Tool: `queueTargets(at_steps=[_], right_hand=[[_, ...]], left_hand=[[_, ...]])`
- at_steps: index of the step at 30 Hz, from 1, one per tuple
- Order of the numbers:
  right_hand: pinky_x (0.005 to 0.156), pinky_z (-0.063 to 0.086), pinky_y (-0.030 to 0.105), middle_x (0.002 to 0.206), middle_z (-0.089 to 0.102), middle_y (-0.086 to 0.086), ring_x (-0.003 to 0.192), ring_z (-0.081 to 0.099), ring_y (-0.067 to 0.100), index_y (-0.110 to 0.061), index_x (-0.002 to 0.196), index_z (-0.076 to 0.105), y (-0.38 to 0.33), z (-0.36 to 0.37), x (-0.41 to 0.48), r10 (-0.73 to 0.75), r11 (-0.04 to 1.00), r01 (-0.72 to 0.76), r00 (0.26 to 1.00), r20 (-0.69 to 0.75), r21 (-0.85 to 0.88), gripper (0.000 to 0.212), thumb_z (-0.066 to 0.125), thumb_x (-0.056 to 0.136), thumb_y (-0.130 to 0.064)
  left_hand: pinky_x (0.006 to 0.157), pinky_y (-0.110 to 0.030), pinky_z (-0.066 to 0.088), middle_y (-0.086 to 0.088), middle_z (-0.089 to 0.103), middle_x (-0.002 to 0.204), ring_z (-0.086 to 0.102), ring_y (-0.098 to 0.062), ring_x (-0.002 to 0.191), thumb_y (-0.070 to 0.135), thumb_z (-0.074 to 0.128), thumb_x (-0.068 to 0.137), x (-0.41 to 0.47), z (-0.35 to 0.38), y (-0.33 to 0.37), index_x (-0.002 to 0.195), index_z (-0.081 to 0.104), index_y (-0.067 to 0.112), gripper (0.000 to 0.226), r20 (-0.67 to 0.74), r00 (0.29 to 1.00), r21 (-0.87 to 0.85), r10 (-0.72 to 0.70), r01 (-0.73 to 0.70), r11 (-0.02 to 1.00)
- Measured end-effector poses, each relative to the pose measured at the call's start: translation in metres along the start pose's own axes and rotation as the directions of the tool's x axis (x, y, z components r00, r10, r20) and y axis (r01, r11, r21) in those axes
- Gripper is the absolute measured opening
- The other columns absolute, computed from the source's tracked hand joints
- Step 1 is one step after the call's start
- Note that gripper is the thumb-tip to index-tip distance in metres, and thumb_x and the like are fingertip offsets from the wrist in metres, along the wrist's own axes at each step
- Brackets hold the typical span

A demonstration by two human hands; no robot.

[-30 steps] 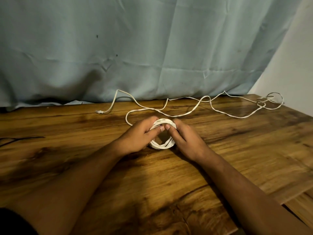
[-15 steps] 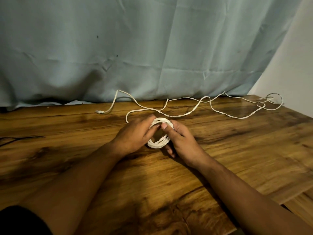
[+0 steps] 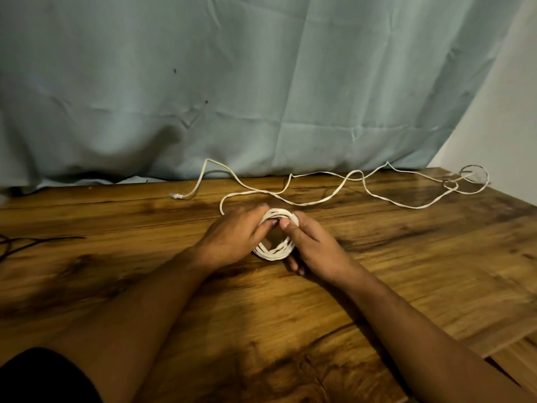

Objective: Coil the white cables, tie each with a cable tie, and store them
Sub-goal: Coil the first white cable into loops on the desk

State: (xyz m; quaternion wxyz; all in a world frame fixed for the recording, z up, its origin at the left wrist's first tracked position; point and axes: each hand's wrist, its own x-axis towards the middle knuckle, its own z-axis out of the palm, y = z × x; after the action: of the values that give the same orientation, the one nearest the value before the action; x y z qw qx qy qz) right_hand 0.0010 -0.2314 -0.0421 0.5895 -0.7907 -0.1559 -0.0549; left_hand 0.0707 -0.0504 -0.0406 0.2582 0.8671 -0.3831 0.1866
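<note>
Fingers (image 3: 263,228) of the left hand (image 3: 232,237) are curled round the left side of the small white coil (image 3: 274,253), and the right hand (image 3: 316,251) pinches its right side. The coil stands tilted at mid-tabletop (image 3: 406,271), its lower edge seemingly touching the wood. Thin, light and limp (yet springy enough to fan apart, I judge), it wants holding across all its loops at once, while the loose tail (image 3: 418,207) trails off right along the curtain (image 3: 261,97).
</note>
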Motion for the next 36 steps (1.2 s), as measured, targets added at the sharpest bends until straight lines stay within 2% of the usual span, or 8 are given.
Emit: queueTargets(at_steps=[3, 6, 17, 24, 27, 31, 33, 36], right_hand=[[0.058, 0.051, 0.044, 0.076, 0.065, -0.001, 0.064, 0.063, 0.022, -0.023, 0.103, 0.051, 0.006, -0.018, 0.002, -0.134, 0.815, 0.087, 0.990, -0.041, -0.573, 0.027, 0.040, 0.108, -0.047], [0.067, 0.052, 0.050, 0.087, 0.070, 0.007, 0.079, 0.066, 0.035, -0.025, 0.105, 0.044, 0.008, -0.028, 0.001, -0.204, 0.591, 0.113, 0.979, -0.012, -0.798, 0.026, 0.035, 0.106, -0.049], [0.067, 0.051, 0.047, 0.091, 0.070, 0.006, 0.081, 0.066, 0.033, -0.022, 0.108, 0.047, 0.009, -0.035, 0.001, -0.218, 0.622, 0.138, 0.976, -0.001, -0.771, 0.028, 0.037, 0.103, -0.047], [0.072, 0.049, 0.032, 0.079, 0.066, -0.023, 0.075, 0.060, 0.000, -0.040, 0.088, 0.061, 0.002, -0.022, 0.000, -0.108, 0.856, 0.104, 0.994, 0.021, -0.506, 0.023, 0.048, 0.107, -0.040], [0.062, 0.042, 0.015, 0.070, 0.062, -0.021, 0.064, 0.055, -0.003, -0.024, 0.092, 0.063, -0.009, -0.010, -0.007, -0.093, 0.952, 0.116, 0.991, 0.095, -0.284, 0.024, 0.048, 0.110, -0.024], [0.043, 0.032, 0.021, 0.065, 0.049, -0.006, 0.049, 0.040, 0.007, -0.008, 0.094, 0.056, -0.011, -0.001, -0.008, 0.009, 1.000, -0.009, 0.988, 0.153, -0.001, 0.027, 0.045, 0.111, -0.026], [0.052, 0.045, 0.025, 0.073, 0.060, -0.009, 0.059, 0.053, 0.007, -0.016, 0.097, 0.060, -0.008, -0.005, -0.005, -0.040, 0.982, 0.058, 0.994, 0.106, -0.181, 0.025, 0.046, 0.110, -0.031], [0.073, 0.054, 0.045, 0.094, 0.071, -0.002, 0.083, 0.066, 0.016, -0.021, 0.111, 0.057, -0.004, -0.015, 0.000, -0.145, 0.749, 0.138, 0.989, 0.043, -0.648, 0.026, 0.043, 0.109, -0.043]], left_hand=[[0.065, -0.037, 0.046, 0.018, 0.056, 0.079, 0.057, -0.007, 0.073, 0.042, 0.048, 0.105, -0.002, -0.005, 0.007, 0.089, 0.047, 0.037, 0.016, 0.032, 0.999, -0.059, 0.007, -0.005, 0.998], [0.060, -0.036, 0.048, 0.011, 0.058, 0.069, 0.061, -0.007, 0.058, 0.043, 0.045, 0.106, -0.003, -0.012, 0.023, 0.085, 0.051, 0.030, 0.025, 0.127, 0.992, -0.147, -0.018, 0.037, 0.988], [0.045, -0.020, 0.041, 0.008, 0.059, 0.073, 0.061, -0.008, 0.052, 0.041, 0.046, 0.107, -0.007, -0.004, 0.053, 0.099, 0.059, 0.021, 0.025, 0.268, 0.954, -0.439, -0.132, 0.243, 0.865], [0.074, -0.046, 0.053, 0.011, 0.065, 0.092, 0.062, -0.009, 0.080, 0.044, 0.046, 0.105, -0.011, -0.011, 0.006, 0.101, 0.053, 0.034, 0.013, 0.187, 0.980, -0.133, -0.062, 0.088, 0.987], [0.075, -0.046, 0.052, 0.007, 0.066, 0.098, 0.061, -0.012, 0.084, 0.039, 0.047, 0.105, -0.011, -0.010, -0.004, 0.110, 0.054, 0.030, 0.012, 0.152, 0.988, 0.007, -0.040, 0.039, 0.999], [0.076, -0.044, 0.052, -0.002, 0.069, 0.106, 0.063, -0.019, 0.090, 0.033, 0.048, 0.105, -0.008, -0.011, -0.001, 0.120, 0.055, 0.023, 0.020, 0.156, 0.986, 0.059, -0.061, 0.052, 0.997], [0.076, -0.042, 0.051, -0.002, 0.070, 0.108, 0.063, -0.021, 0.091, 0.039, 0.045, 0.106, -0.007, -0.012, -0.001, 0.119, 0.053, 0.025, 0.021, 0.157, 0.985, 0.143, -0.077, 0.054, 0.988], [0.073, -0.039, 0.048, 0.000, 0.068, 0.111, 0.064, -0.025, 0.097, 0.048, 0.039, 0.105, -0.003, -0.015, 0.001, 0.117, 0.052, 0.028, 0.026, 0.087, 0.995, 0.355, -0.055, 0.021, 0.935]])
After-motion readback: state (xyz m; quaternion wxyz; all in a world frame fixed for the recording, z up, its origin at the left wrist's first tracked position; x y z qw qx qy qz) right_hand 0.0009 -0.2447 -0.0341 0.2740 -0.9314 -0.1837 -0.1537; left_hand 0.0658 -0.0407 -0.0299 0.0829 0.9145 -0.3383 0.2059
